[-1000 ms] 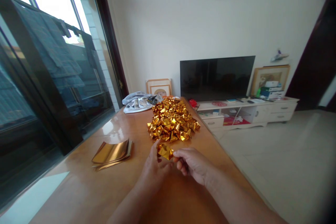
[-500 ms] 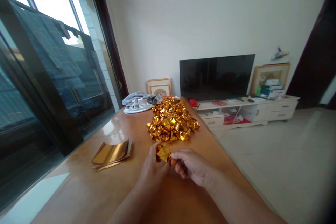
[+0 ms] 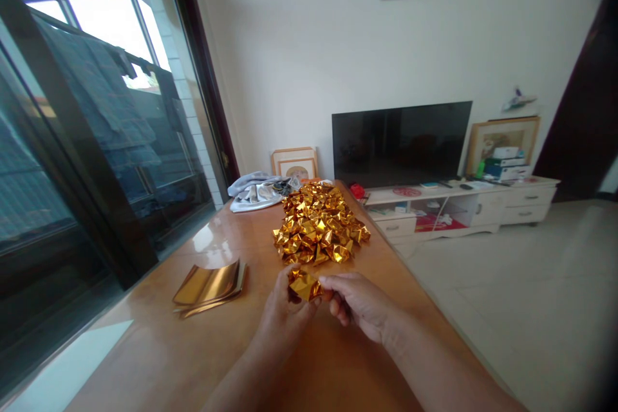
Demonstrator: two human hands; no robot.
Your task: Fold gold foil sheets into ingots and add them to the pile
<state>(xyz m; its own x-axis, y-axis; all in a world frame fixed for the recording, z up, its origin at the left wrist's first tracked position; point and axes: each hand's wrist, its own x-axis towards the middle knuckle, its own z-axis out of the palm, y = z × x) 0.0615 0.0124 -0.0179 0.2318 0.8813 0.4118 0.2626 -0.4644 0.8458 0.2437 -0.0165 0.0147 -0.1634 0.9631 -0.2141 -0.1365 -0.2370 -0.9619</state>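
Observation:
A folded piece of gold foil paper (image 3: 304, 286) is held between my two hands, just above the table. My left hand (image 3: 284, 306) grips its left side and underside, with the thumb in front. The fingertips of my right hand (image 3: 355, 299) pinch its right corner. Right behind my hands lies a heap of folded gold foil pieces (image 3: 321, 222), shiny and pointed. To the left rests a stack of flat gold foil sheets (image 3: 210, 284), slightly curled upward.
The wooden table (image 3: 203, 354) carries a crumpled silvery cloth (image 3: 258, 192) at its far end and a pale sheet (image 3: 77, 364) at its left edge. Beyond stand a television (image 3: 400, 145) and a white cabinet (image 3: 524, 196). A glass sliding door (image 3: 96, 141) is on the left.
My right hand has drawn slightly to the right, and the foil piece between my hands looks wider and more opened out. The camera view has shifted a little.

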